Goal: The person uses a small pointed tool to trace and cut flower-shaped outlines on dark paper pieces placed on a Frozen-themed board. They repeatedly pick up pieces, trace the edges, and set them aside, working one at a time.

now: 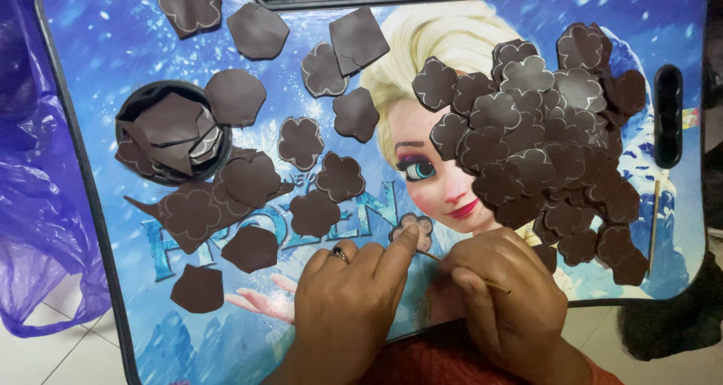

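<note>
Flower piece: I see one small brown flower cutout point(412, 228) lying flat on the blue picture tray point(113, 31), right under my left fingertip.
Left hand: my left hand point(350, 291) presses down on the flower with one finger; the other fingers are curled in, holding nothing. There is a ring point(340, 254) on one finger.
Right hand: my right hand point(512, 294) is pinched shut around a thin wooden stick point(467, 272). The stick's tip points at the flower, just beside my left finger.
Step now: I think I am marking or poking the flower with the stick while I hold it still.
Next move: I judge it needs a soft, slow push, so the thin piece does not tear or slide.
Past the grip: above my right hand sits a big heap of brown flowers point(542, 151). Above my left hand are loose pieces and a round black cup point(172, 132) full of scraps.
Far left: a purple plastic bag point(34, 204).
</note>
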`<state>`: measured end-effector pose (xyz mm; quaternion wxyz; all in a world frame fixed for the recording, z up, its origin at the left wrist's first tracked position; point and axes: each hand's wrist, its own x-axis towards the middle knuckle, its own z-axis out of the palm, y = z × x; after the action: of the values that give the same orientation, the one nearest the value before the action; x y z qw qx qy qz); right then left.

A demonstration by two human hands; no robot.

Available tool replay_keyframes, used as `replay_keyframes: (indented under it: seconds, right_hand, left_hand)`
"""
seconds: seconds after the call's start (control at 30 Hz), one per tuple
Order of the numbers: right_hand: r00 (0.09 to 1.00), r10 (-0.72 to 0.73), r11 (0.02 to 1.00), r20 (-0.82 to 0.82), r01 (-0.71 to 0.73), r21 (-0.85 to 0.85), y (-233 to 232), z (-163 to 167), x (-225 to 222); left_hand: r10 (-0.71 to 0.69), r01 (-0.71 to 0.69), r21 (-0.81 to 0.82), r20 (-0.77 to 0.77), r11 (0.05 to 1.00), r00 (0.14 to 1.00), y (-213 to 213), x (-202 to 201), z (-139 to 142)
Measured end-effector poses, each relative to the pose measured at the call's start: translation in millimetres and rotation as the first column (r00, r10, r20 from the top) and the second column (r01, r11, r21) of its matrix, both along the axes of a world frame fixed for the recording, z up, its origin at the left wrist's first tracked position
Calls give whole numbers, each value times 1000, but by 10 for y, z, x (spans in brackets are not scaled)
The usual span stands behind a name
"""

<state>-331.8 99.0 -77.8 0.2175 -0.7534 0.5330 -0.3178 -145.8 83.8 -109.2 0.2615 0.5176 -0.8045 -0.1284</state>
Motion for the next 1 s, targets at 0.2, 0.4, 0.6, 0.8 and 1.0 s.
replay_keyframes:
  seconds: [0.2,0.4,0.6,0.8,1.0]
  right_hand:
    - [999,-36,999,-19,36,21,12,5,-31]
    - [996,-88,996,-7,88,-7,3,-15,-53]
    - [998,-67,998,-16,67,-5,18,-4,-36]
    - [999,-46,999,-9,46,3,9,-14,-27]
    - [999,10,1000,40,-11,20,18,-16,-16]
  left_hand:
    - [-43,42,19,52,999,998,24,14,-27]
    - [-44,46,-21,95,999,994,53,-17,-74]
    - [-57,58,-2,98,998,994,64,-4,-59]
    - [-51,50,55,19,997,999,21,25,-30]
    - [-43,45,87,-23,995,999,0,34,6]
